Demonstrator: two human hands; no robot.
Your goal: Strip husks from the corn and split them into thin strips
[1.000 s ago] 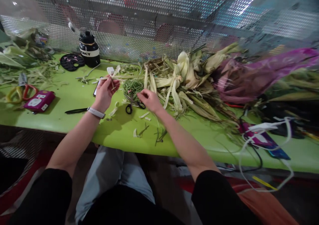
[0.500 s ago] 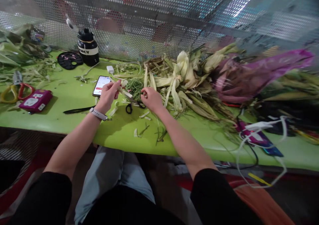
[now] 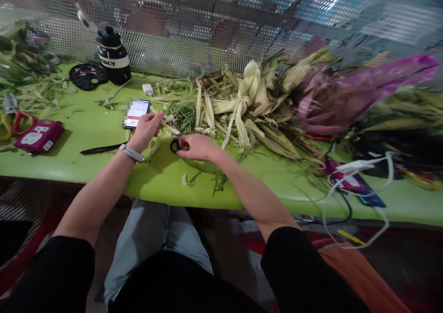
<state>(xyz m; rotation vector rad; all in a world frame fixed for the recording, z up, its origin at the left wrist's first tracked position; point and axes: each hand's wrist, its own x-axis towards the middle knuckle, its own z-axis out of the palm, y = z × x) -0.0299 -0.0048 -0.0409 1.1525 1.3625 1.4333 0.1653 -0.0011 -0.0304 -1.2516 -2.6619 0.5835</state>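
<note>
My left hand (image 3: pixel 147 130) is closed, pinching a pale strip of corn husk (image 3: pixel 170 127) between thumb and fingers, just in front of a lit phone (image 3: pixel 138 110). To its right, my right hand (image 3: pixel 198 147) has its fingers closed at the handles of a small pair of black-handled scissors (image 3: pixel 174 146). One loop shows beside the fingertips; the other is hidden by the hand. Behind both hands sits a small heap of thin green strands (image 3: pixel 183 114). Scraps of cut husk lie around the left wrist.
A big pile of dried corn husks (image 3: pixel 249 105) spreads to the right, with a purple plastic bag (image 3: pixel 360 96) beyond. A black bottle (image 3: pixel 114 57), a purple box (image 3: pixel 39 136) and red-and-yellow-handled shears (image 3: pixel 24 121) stand left. White cables (image 3: pixel 332 207) hang over the table's front edge.
My right hand has moved from beside the green strands toward me and left, onto the scissors handles. The left hand still holds the husk strip. The view has shifted slightly.
</note>
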